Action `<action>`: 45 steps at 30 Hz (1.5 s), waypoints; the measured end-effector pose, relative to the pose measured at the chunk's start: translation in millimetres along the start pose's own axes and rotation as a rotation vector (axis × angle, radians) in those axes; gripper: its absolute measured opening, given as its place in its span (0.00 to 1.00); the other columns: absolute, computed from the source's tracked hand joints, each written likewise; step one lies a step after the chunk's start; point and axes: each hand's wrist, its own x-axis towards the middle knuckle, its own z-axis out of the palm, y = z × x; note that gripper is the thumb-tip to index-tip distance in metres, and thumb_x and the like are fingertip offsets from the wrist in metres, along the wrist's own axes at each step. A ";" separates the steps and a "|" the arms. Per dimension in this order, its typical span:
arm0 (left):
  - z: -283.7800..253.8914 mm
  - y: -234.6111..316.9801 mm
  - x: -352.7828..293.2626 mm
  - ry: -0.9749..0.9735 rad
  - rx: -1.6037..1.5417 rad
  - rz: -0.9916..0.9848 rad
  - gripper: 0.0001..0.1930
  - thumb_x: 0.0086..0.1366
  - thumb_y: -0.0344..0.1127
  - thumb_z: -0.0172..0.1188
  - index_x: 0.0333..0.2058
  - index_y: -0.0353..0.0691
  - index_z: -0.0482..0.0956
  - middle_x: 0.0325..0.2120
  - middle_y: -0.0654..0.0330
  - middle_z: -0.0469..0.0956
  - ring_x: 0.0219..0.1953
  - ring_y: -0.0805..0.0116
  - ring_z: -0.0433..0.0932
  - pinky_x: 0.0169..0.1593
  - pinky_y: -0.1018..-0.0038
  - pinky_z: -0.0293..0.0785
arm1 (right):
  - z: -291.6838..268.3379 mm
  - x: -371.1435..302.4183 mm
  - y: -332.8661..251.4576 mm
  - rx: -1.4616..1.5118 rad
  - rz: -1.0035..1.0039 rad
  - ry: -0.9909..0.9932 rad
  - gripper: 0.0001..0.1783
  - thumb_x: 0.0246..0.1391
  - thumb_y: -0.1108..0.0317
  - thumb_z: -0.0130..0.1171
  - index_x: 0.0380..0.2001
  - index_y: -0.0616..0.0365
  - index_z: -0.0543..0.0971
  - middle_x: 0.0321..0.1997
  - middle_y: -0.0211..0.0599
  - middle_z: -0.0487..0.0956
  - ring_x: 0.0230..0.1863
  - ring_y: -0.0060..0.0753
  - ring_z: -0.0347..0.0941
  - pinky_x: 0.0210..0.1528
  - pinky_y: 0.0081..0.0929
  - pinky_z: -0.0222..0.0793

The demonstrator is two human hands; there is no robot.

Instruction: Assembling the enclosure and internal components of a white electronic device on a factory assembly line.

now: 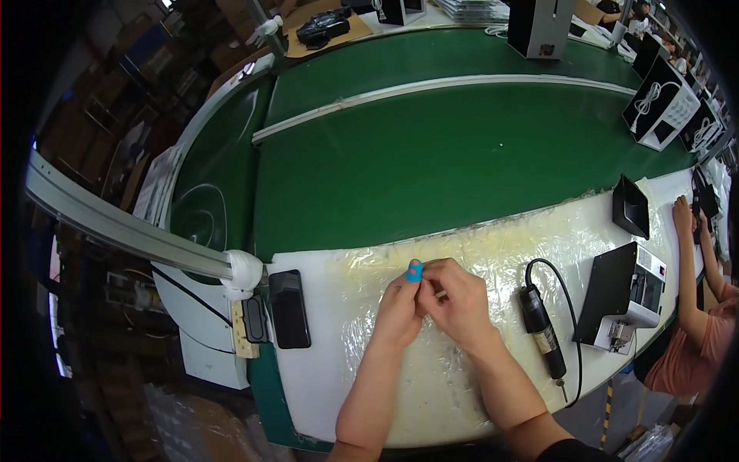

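Observation:
Both my hands meet over the plastic-covered work surface, fingertips together. A small blue band (414, 275), like a finger wrap, sits around a fingertip of my left hand (399, 312). That hand's fingers are curled in, and what they may hold is hidden. My right hand (462, 304) is closed, thumb and fingers pinched right beside the blue band; anything between them is too small to make out. To the right lies a black corded electric screwdriver (543, 331), apart from my hands. On the left a black phone (289, 309) lies flat.
A black-and-white machine housing (623, 296) stands at right, with a black open tray (631, 208) behind it. A green conveyor belt (431, 162) runs beyond the white table edge. A metal post (138, 219) crosses at left. A co-worker's arm (685, 262) reaches in at far right.

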 end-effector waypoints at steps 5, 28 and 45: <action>0.3 -19.3 9.6 0.049 -0.158 0.027 0.23 0.72 0.46 0.45 0.50 0.29 0.71 0.43 0.55 0.75 0.44 0.69 0.73 0.48 0.70 0.74 | 4.1 -7.7 8.9 -0.087 0.108 -0.050 0.04 0.44 0.75 0.60 0.25 0.61 0.74 0.28 0.41 0.78 0.22 0.37 0.76 0.22 0.26 0.73; 2.3 -3.9 -0.3 0.553 1.352 1.199 0.10 0.50 0.18 0.62 0.33 0.31 0.80 0.34 0.53 0.81 0.30 0.60 0.81 0.34 0.73 0.78 | -9.9 -0.6 -19.9 -0.120 0.025 -0.133 0.07 0.46 0.80 0.62 0.31 0.65 0.77 0.29 0.41 0.77 0.25 0.39 0.75 0.26 0.27 0.72; -8.9 -10.3 5.4 0.475 1.356 0.894 0.09 0.57 0.25 0.59 0.37 0.36 0.80 0.32 0.55 0.81 0.26 0.61 0.80 0.30 0.71 0.76 | -10.8 0.2 -0.1 0.156 0.244 -0.262 0.04 0.55 0.75 0.54 0.32 0.65 0.71 0.25 0.35 0.75 0.23 0.23 0.73 0.27 0.19 0.70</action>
